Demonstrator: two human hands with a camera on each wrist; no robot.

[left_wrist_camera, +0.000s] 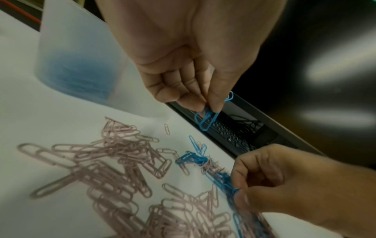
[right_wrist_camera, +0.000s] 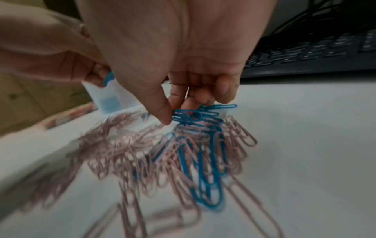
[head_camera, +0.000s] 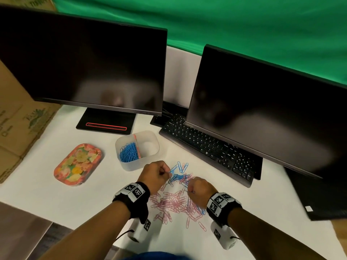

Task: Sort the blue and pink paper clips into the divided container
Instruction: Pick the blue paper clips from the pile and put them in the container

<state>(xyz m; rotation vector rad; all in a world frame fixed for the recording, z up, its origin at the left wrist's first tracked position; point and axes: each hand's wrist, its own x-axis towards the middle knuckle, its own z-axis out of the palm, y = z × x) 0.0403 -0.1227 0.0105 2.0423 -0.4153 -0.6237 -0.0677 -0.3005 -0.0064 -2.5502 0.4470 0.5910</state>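
A heap of pink paper clips (head_camera: pixel 174 203) with blue paper clips (head_camera: pixel 180 176) mixed in lies on the white table. My left hand (head_camera: pixel 155 175) pinches a few blue clips (left_wrist_camera: pixel 207 118) between thumb and fingers, lifted above the heap. My right hand (head_camera: pixel 199 190) pinches a tangle of blue clips (right_wrist_camera: pixel 195 115) at the heap's right side. The translucent divided container (head_camera: pixel 138 150) stands just beyond the hands. Its left compartment holds a mound of blue clips (head_camera: pixel 129 152); its right compartment looks empty. A pink and blue divider (head_camera: pixel 137 146) splits it.
A flowered tray (head_camera: pixel 78 164) lies left of the container. A black keyboard (head_camera: pixel 208 145) and two dark monitors (head_camera: pixel 84 66) stand behind and to the right. A cardboard box (head_camera: pixel 16 119) lines the left edge.
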